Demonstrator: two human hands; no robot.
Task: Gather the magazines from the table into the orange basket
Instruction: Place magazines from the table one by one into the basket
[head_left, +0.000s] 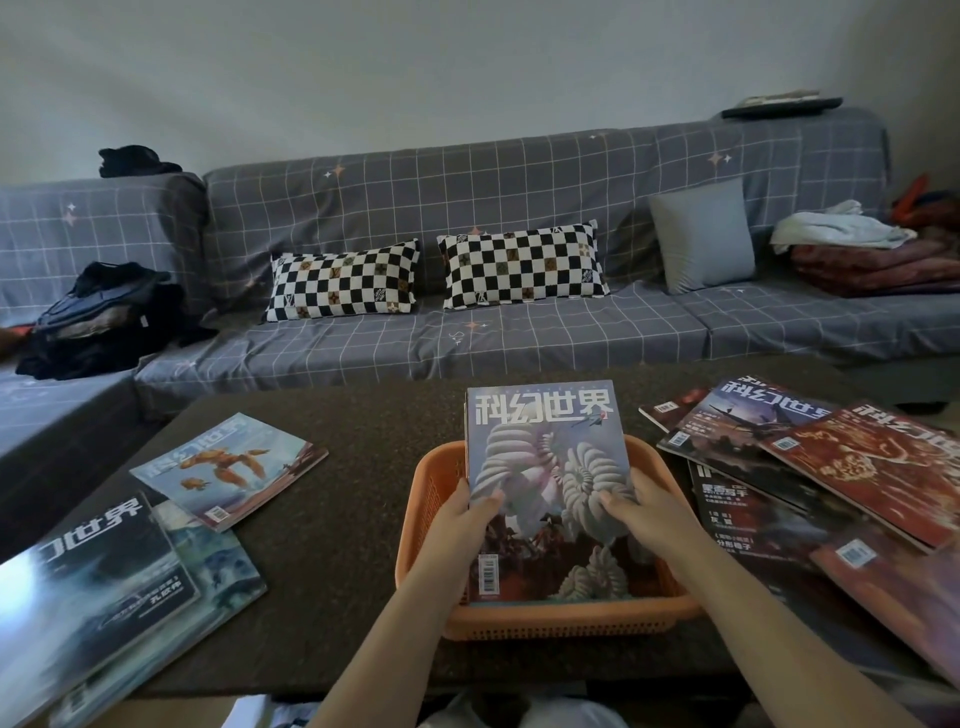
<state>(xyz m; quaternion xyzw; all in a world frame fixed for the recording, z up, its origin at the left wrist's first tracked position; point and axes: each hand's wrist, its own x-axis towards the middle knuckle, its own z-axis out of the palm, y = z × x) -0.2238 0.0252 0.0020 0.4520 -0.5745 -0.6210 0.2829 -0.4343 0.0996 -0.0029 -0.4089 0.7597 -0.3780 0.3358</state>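
An orange basket (566, 621) sits on the dark table (343, 519) right in front of me. A stack of magazines stands tilted in it; the front one (545, 441) shows white spiral shells. My left hand (462, 519) grips the stack's left edge and my right hand (639, 512) presses on its right side. To the left lie three loose magazines: one with an orange robot (228, 467), a dark one (88, 587), and a teal one (223, 566) under it. Several more, including a red cover (878, 462), overlap on the right.
A grey checked sofa (467, 332) runs behind the table, with two checkered pillows (343, 280), a grey cushion (701, 234), dark clothes (98, 322) at the left and folded blankets (872, 260) at the right. My knees show below the table's near edge.
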